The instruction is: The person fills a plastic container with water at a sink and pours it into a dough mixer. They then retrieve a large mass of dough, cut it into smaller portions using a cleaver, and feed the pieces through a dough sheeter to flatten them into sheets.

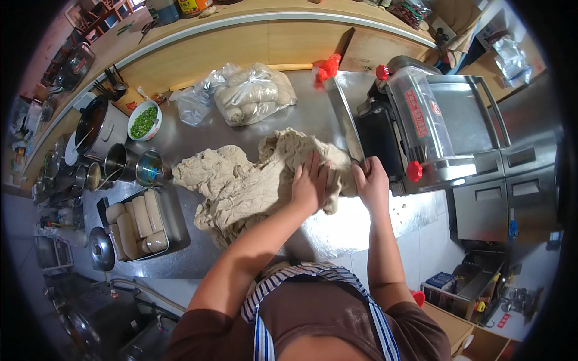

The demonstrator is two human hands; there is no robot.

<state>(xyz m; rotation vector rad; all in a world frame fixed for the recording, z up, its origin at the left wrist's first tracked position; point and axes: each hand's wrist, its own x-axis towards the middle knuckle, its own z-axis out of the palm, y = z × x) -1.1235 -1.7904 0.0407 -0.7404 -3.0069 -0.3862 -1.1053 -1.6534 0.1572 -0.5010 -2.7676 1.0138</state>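
Observation:
A large rough mass of pale dough [253,185] lies across the stainless steel counter [180,252]. My left hand [311,182] presses flat on its right part, palm down, the fingers slightly spread. My right hand [372,180] is closed round the handle of a long-bladed knife [347,118], whose blade points away from me along the dough's right edge. How deep the blade sits in the dough cannot be told. Behind the dough stands a clear plastic bag of dough pieces [255,92]. A metal tray [168,243] with several smooth dough rolls [143,212] is at the left.
A dough roller machine [420,113] with red knobs stands right of the knife. At the left are a bowl of chopped green onion [143,121], a large pot [101,126], metal containers [119,161] and a round lid [100,246]. A wooden ledge [289,29] runs behind the counter.

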